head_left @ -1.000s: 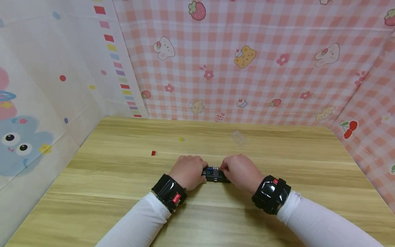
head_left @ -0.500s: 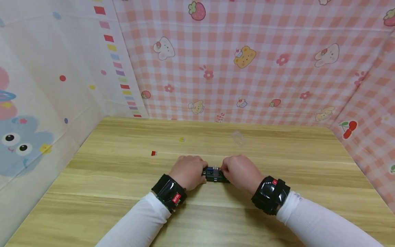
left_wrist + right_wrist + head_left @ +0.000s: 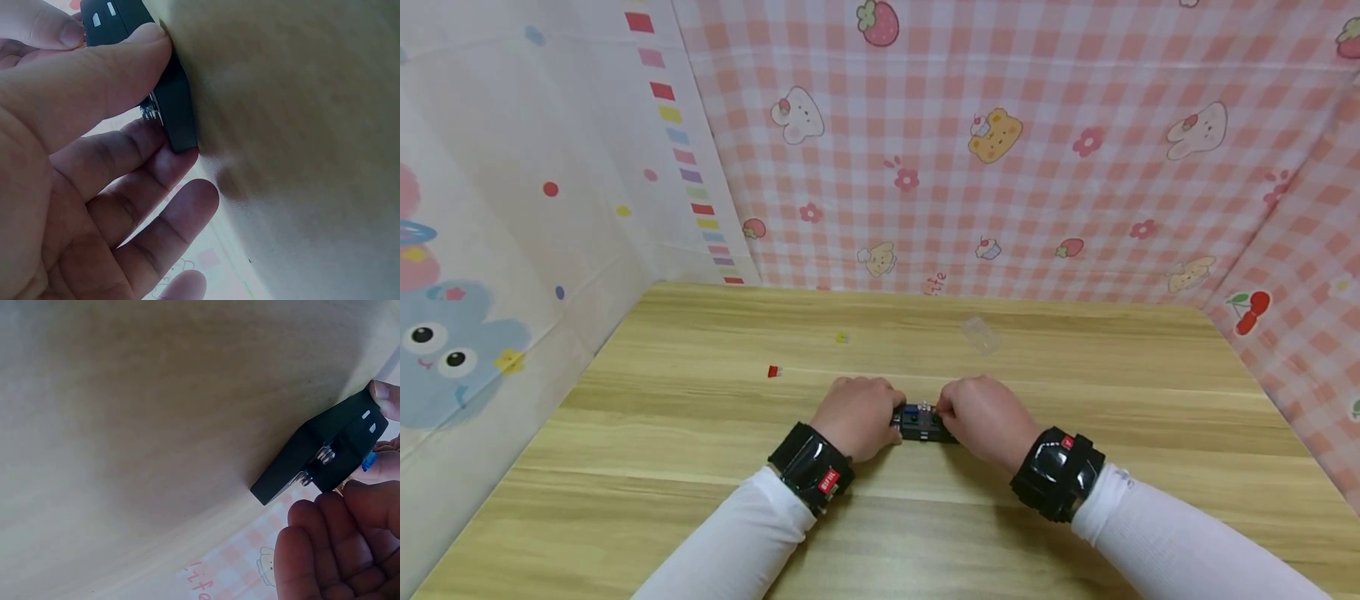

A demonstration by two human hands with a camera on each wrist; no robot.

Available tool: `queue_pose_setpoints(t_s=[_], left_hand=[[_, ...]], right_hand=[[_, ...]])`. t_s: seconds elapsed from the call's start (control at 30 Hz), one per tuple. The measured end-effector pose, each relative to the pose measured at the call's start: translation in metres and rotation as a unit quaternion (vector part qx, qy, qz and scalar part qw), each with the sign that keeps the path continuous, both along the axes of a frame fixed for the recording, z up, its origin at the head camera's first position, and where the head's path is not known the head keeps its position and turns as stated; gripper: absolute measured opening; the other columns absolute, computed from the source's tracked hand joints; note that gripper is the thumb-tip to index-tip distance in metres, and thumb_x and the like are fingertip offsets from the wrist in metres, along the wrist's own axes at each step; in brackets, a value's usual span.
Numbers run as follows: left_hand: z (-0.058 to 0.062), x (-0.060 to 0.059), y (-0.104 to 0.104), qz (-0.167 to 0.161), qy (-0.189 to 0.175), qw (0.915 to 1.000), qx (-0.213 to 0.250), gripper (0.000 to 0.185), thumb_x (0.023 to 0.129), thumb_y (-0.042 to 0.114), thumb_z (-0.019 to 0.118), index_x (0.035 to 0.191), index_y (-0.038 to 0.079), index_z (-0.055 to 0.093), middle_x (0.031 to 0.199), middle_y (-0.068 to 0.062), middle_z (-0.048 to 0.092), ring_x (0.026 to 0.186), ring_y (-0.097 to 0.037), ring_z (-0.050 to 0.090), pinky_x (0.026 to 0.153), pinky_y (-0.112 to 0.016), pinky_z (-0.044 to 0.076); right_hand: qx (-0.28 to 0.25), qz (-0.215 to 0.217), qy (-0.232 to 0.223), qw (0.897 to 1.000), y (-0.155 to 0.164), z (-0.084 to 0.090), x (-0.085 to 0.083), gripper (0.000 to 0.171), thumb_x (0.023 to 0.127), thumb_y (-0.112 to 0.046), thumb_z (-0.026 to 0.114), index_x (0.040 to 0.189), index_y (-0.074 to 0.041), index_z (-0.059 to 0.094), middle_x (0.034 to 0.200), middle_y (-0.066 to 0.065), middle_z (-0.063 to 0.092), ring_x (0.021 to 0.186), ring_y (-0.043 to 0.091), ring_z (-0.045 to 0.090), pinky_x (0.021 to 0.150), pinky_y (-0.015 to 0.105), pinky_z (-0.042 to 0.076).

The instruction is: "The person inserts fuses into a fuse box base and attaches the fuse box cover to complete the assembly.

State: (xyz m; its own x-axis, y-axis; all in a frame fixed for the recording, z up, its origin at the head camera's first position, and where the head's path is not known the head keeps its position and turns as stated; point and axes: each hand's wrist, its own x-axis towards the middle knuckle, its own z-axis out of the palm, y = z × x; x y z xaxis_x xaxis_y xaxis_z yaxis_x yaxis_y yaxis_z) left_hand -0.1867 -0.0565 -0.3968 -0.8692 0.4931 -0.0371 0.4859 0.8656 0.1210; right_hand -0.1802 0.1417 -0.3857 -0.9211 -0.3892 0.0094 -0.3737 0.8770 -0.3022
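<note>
Pink gingham cloth [image 3: 1037, 167] printed with bears, rabbits and strawberries backs a pale wooden bench [image 3: 700, 467], and near the bench's front middle lies a small black block [image 3: 922, 426] with a blue part and metal terminals on top. Both forearms, in white sleeves with black wrist units, come in from the near edge and meet at that block, knuckles up and fingers curled downward. Left of the block, the left hand [image 3: 857, 417] grips its end; right of it, the right hand [image 3: 988, 419] closes over the other end. From the head view the fingertips are hidden beneath the knuckles. From the left wrist view, the thumb [image 3: 106, 75] lies pressed along the block's [image 3: 172, 106] dark side with the fingers [image 3: 119, 169] curled under it, pinching it against the bench [image 3: 300, 125]. From the right wrist view the block [image 3: 325, 453] shows its flat base plate, two white marks and silvery screws; one fingertip [image 3: 384, 397] presses its far corner while the other fingers [image 3: 331, 550] curl just beside it. Beyond the block, toward the cloth, lie a small red piece [image 3: 772, 372], a small yellow piece [image 3: 842, 337] and a clear plastic cap [image 3: 980, 334], all well apart from the hands.
</note>
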Motion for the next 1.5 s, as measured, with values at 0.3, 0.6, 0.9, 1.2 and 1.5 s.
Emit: queue_pose_setpoints(t_s=[0.3, 0.6, 0.9, 1.2, 1.5], left_hand=[[0.0004, 0.0014, 0.0001, 0.001, 0.001, 1.0, -0.003, 0.039, 0.085, 0.037, 0.087, 0.118, 0.019, 0.078, 0.117, 0.0, 0.076, 0.108, -0.023, 0.071, 0.098, -0.047, 0.051], [0.0011, 0.0014, 0.0001, 0.0, 0.003, 1.0, -0.002, 0.038, 0.085, 0.037, 0.087, 0.117, 0.019, 0.078, 0.117, 0.0, 0.077, 0.108, -0.023, 0.071, 0.097, -0.047, 0.051], [0.0002, 0.0011, 0.0006, 0.002, 0.0, 1.0, -0.004, 0.039, 0.086, 0.038, 0.087, 0.118, 0.018, 0.078, 0.118, -0.001, 0.077, 0.108, -0.022, 0.071, 0.098, -0.046, 0.05], [0.0012, 0.0016, 0.0011, 0.002, 0.002, 1.0, -0.004, 0.038, 0.085, 0.037, 0.087, 0.117, 0.018, 0.078, 0.117, 0.0, 0.077, 0.108, -0.022, 0.071, 0.098, -0.046, 0.051], [0.0015, 0.0017, 0.0011, 0.003, 0.002, 1.0, 0.0, 0.039, 0.085, 0.036, 0.088, 0.118, 0.018, 0.078, 0.117, 0.0, 0.077, 0.107, -0.022, 0.071, 0.098, -0.046, 0.05]], right_hand=[[-0.005, 0.005, 0.006, 1.0, -0.0006, -0.0005, 0.0004, 0.01, 0.094, -0.008, 0.075, 0.087, -0.013, 0.08, 0.083, -0.004, 0.074, 0.069, 0.008, 0.057, 0.067, 0.029, 0.053], [-0.003, 0.006, 0.013, 1.0, -0.0009, 0.0005, 0.0008, 0.012, 0.093, -0.007, 0.075, 0.084, -0.014, 0.079, 0.08, -0.005, 0.073, 0.067, 0.009, 0.056, 0.065, 0.028, 0.051], [0.003, 0.004, 0.012, 1.0, -0.0012, -0.0004, 0.0006, 0.012, 0.094, -0.007, 0.074, 0.085, -0.013, 0.079, 0.08, -0.005, 0.073, 0.066, 0.009, 0.056, 0.065, 0.028, 0.05], [0.005, 0.005, 0.016, 1.0, -0.0014, -0.0009, 0.0008, 0.012, 0.094, -0.007, 0.074, 0.085, -0.013, 0.079, 0.08, -0.004, 0.072, 0.066, 0.01, 0.055, 0.066, 0.028, 0.051], [0.008, 0.006, 0.021, 1.0, -0.0022, -0.0016, 0.0013, 0.013, 0.094, -0.006, 0.074, 0.085, -0.013, 0.079, 0.08, -0.004, 0.073, 0.067, 0.01, 0.056, 0.068, 0.029, 0.052]])
